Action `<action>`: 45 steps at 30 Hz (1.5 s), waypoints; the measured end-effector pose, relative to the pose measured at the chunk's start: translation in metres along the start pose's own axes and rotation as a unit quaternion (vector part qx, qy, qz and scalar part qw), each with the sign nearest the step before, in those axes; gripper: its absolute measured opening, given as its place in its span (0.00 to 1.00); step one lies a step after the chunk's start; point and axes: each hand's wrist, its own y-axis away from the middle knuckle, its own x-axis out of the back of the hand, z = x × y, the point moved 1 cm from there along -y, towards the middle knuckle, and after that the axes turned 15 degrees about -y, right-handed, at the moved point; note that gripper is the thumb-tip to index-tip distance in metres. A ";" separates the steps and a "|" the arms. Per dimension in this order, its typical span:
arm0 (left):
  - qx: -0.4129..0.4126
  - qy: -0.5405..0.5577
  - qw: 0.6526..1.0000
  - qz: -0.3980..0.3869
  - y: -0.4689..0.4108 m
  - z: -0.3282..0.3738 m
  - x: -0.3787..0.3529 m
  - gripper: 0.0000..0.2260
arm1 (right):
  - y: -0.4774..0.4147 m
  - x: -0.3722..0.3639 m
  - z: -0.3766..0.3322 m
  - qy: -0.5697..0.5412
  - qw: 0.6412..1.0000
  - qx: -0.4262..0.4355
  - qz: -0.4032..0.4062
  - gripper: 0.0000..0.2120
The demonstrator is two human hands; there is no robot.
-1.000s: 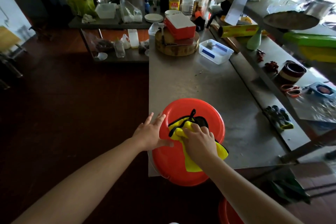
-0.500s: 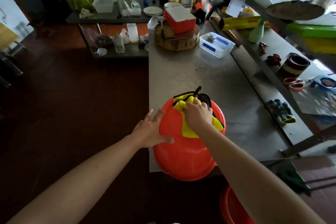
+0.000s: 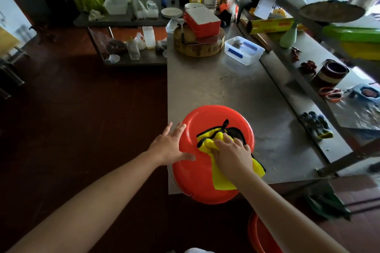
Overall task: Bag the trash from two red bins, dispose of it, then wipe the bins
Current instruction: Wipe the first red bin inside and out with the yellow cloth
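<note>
Red plastic fills the near corner of a steel table (image 3: 216,88), where an upturned red bin (image 3: 197,181) stands with its base facing up and its near edge jutting past the table's front edge. A person leans over it with both bare arms reaching forward. The left hand (image 3: 169,147) lies flat against the bin's left side, fingers spread and thumb stretched across the red surface. The right hand (image 3: 232,154) bears down on a yellow cloth (image 3: 222,181) with black trim, fingers curled over its bunched top; the rest of the cloth trails toward the person across the bin's base. Below the right forearm, at the bottom of the frame, shows the curved edge of what appears to be a second red bin (image 3: 261,236), too cropped to be sure. Farther back on the table sit a round wooden chopping block (image 3: 197,47) carrying a red box (image 3: 202,21), and beside it a clear plastic tub (image 3: 243,50). A pair of dark gloves (image 3: 315,124) lies on the ledge to the right.
</note>
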 end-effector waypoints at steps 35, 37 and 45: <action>-0.001 0.020 1.000 0.013 -0.005 0.001 -0.004 0.61 | -0.061 0.029 0.014 -0.014 0.999 -0.018 0.022 0.16; 0.000 0.026 1.000 0.012 -0.004 0.002 -0.003 0.60 | -0.073 0.028 0.017 -0.011 1.000 -0.010 0.021 0.16; 0.002 0.044 0.999 0.017 -0.003 0.003 -0.007 0.60 | -0.079 -0.006 -0.005 -0.032 0.994 0.106 0.012 0.18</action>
